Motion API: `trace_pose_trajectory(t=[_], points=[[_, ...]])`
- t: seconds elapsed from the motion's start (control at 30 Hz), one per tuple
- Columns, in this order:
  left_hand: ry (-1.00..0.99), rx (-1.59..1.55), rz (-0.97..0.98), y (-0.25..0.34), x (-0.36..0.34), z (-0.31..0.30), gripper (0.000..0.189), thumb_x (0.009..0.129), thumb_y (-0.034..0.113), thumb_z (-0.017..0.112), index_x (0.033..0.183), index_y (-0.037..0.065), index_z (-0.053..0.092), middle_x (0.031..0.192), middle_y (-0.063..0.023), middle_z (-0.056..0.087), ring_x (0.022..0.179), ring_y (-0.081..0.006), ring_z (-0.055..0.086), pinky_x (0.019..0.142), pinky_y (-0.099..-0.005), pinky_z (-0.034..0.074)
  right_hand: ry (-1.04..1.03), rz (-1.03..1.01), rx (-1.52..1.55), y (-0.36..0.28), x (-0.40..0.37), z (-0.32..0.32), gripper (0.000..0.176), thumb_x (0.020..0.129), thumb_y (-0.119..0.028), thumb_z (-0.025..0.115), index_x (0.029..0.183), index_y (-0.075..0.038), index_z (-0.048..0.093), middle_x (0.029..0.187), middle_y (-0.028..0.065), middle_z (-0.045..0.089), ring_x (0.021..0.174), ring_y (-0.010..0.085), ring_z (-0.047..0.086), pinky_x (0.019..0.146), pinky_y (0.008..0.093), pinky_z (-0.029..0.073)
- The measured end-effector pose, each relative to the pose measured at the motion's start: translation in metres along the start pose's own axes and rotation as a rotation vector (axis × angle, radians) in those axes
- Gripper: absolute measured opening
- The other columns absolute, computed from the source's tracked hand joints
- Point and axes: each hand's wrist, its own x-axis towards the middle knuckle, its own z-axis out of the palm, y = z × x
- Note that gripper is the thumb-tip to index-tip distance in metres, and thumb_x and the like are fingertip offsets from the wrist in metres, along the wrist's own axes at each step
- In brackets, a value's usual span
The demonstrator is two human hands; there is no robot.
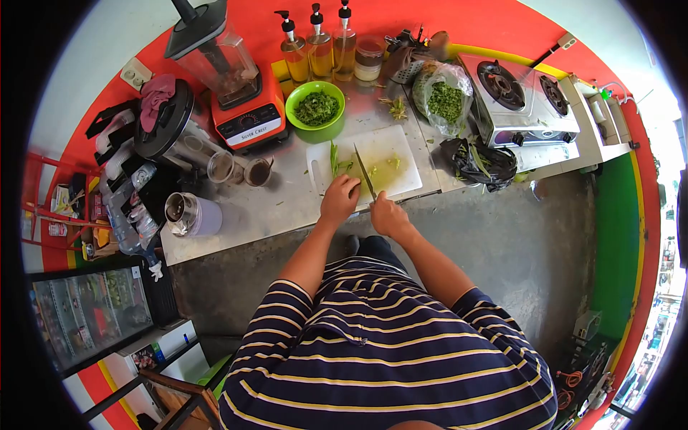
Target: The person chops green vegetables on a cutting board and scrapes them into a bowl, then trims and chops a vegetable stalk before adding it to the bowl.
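On the white cutting board (405,140) lie some green stalks (335,158) and pale chopped bits (393,162). My left hand (340,198) is closed at the board's near edge, fingers curled over the lower ends of the stalks; what lies under the fingertips is partly hidden. My right hand (389,216) grips a knife (363,170) by its handle. The blade points away from me across the board, just right of the stalks and apart from the pale bits. Behind the board, a green bowl (315,132) holds chopped greens.
An orange-red blender (249,123), pump bottles (320,54) and a jar (369,57) stand at the back. To the right are a bag of chopped greens (446,100), a black plastic bag (476,163) and a gas stove (527,100). Cups (221,167) and a steel-topped container (193,213) stand left.
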Motion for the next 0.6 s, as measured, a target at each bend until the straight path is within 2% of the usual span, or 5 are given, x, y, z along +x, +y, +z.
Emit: trace_pose_trajectory(t=[0.2, 0.43, 0.6], points=[[0.01, 0.017, 0.005, 0.0, -0.005, -0.001, 0.016, 0.085, 0.009, 0.066, 0.1, 0.003, 0.071, 0.089, -0.0137, 0.062, 0.089, -0.0349, 0.061, 0.078, -0.0423, 0.051, 0.027, -0.047, -0.038, -0.004, 0.01, -0.003, 0.036, 0.101, -0.029, 0.053, 0.113, 0.003, 0.045, 0.104, 0.0307, 0.069, 0.099, 0.0476, 0.068, 0.089, 0.053, 0.053], [0.044, -0.008, -0.001, -0.003, -0.005, 0.0, 0.021, 0.08, 0.006, 0.065, 0.099, 0.001, 0.072, 0.088, -0.0133, 0.063, 0.087, -0.0334, 0.062, 0.08, -0.0412, 0.051, -0.012, 0.032, 0.02, 0.0, -0.008, 0.008, 0.032, 0.099, -0.027, 0.053, 0.112, 0.002, 0.045, 0.104, 0.0296, 0.069, 0.099, 0.0467, 0.068, 0.089, 0.0532, 0.054], [0.073, -0.014, 0.017, -0.006, -0.006, 0.0, 0.019, 0.079, 0.006, 0.065, 0.096, 0.0, 0.072, 0.087, -0.0132, 0.062, 0.087, -0.0326, 0.062, 0.079, -0.0409, 0.051, -0.042, -0.064, -0.041, 0.003, 0.006, -0.008, 0.035, 0.099, -0.028, 0.053, 0.113, 0.003, 0.045, 0.106, 0.0313, 0.069, 0.101, 0.0473, 0.068, 0.089, 0.0537, 0.053]])
